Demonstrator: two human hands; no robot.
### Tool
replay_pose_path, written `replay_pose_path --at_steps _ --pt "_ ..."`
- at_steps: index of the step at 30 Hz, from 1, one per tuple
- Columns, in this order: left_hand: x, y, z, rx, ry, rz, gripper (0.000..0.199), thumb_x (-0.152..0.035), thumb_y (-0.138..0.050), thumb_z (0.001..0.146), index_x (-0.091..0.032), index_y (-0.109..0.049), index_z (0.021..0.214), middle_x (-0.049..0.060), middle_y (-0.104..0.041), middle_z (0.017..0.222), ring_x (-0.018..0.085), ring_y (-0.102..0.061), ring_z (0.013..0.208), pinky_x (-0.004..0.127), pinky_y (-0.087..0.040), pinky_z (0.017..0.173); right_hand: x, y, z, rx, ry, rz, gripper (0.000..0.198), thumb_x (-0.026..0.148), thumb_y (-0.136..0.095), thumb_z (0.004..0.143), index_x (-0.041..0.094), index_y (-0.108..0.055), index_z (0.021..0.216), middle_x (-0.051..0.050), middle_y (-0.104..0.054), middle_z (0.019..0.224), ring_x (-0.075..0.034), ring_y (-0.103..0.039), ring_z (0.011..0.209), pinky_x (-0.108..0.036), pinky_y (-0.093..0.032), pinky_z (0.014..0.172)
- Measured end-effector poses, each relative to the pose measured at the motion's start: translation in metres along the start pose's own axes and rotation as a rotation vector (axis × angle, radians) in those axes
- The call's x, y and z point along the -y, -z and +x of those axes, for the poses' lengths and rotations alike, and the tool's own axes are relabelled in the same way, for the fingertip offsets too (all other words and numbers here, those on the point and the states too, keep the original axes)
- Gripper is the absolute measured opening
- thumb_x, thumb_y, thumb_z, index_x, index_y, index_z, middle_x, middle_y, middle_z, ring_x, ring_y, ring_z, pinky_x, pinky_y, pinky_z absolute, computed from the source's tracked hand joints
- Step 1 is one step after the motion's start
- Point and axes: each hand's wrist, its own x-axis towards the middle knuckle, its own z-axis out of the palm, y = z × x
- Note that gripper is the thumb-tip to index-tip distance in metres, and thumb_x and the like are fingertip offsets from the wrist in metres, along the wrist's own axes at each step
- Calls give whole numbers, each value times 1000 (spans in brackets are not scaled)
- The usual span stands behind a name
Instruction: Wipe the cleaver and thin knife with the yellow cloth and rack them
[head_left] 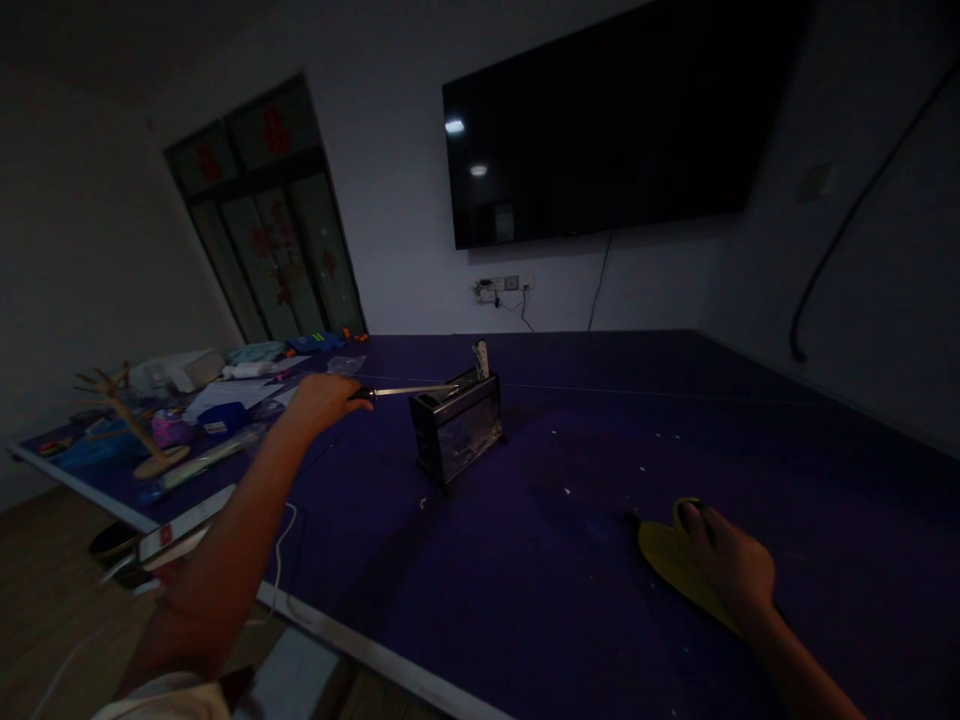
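My left hand (330,398) is closed around the black handle of a long, narrow knife (411,390). Its pale blade points right, and its tip is over the top of a dark box-shaped holder (465,432) with a see-through front. A light patterned handle (481,358) sticks up from the holder's far end. At the lower right, my right hand (731,562) has its fingers curled on a flat yellow item (667,555) with a dark edge, lying at the table top. What kind of item it is I cannot make out in the dim light.
The purple table (555,580) has small white scraps scattered on it. Left of me stand a wooden peg stand (135,425), papers (229,398), bags and a white box (187,370). A white cable (279,560) hangs near the table's front edge.
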Motion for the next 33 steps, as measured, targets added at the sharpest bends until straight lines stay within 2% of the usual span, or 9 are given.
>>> replay_pose_path --at_steps 5,9,12,15,17,20,23,26,33 --pt "0 8 10 -4 8 32 38 -52 -49 78 -19 -66 86 11 -66 88 26 -59 88 31 -41 73 1 1 -1 -2 -6 14 43 47 -31 82 17 -60 71 -8 -61 60 -19 -54 51 -25 -28 44" --pt "0 16 33 -136 -57 35 23 -34 -56 77 -16 -67 84 13 -64 90 28 -52 99 40 -39 84 3 3 -1 39 -42 11 43 47 -30 83 18 -60 73 -9 -61 62 -19 -54 52 -25 -28 45" --pt "-7 27 59 -383 -87 14 17 -19 -52 78 -14 -68 81 12 -63 88 29 -46 108 55 -21 100 3 4 -1 45 -57 11 43 48 -30 82 18 -59 72 -9 -59 62 -19 -53 51 -25 -28 45" --pt "-24 41 92 -585 -141 35 27 -10 -41 80 -18 -67 86 10 -62 95 26 -40 117 61 1 103 2 3 -1 44 -61 31 40 49 -32 81 19 -57 69 -7 -56 55 -19 -51 48 -26 -28 44" --pt "-40 49 113 -641 -197 6 29 -9 -38 81 -18 -66 85 10 -58 107 25 -32 125 59 6 103 0 2 -1 44 -71 50 40 51 -33 80 20 -56 67 -6 -54 52 -19 -49 45 -26 -28 42" --pt "-66 51 140 -653 -314 -12 33 -6 -33 81 -16 -64 83 11 -53 118 24 -21 132 58 9 103 -2 0 -1 43 -77 71 41 52 -33 80 22 -56 67 -6 -52 49 -20 -48 41 -26 -27 40" --pt "-91 41 155 -631 -381 2 32 -5 -34 81 -16 -65 82 8 -54 117 19 -22 133 51 6 107 -4 -1 -3 43 -67 69 40 53 -32 80 22 -55 67 -5 -52 49 -21 -48 41 -27 -27 40" --pt "-108 17 157 -598 -457 31 30 -6 -38 80 -16 -66 81 8 -58 109 19 -29 129 49 1 109 -6 -2 -2 55 -59 62 40 52 -33 80 22 -55 67 -5 -51 49 -21 -48 42 -27 -27 41" --pt "-116 -48 136 -486 -476 177 25 -9 -46 78 -18 -70 77 8 -64 97 23 -44 118 54 -6 109 -7 -3 3 96 -94 82 39 52 -35 78 22 -57 70 -8 -52 50 -20 -45 40 -29 -26 42"
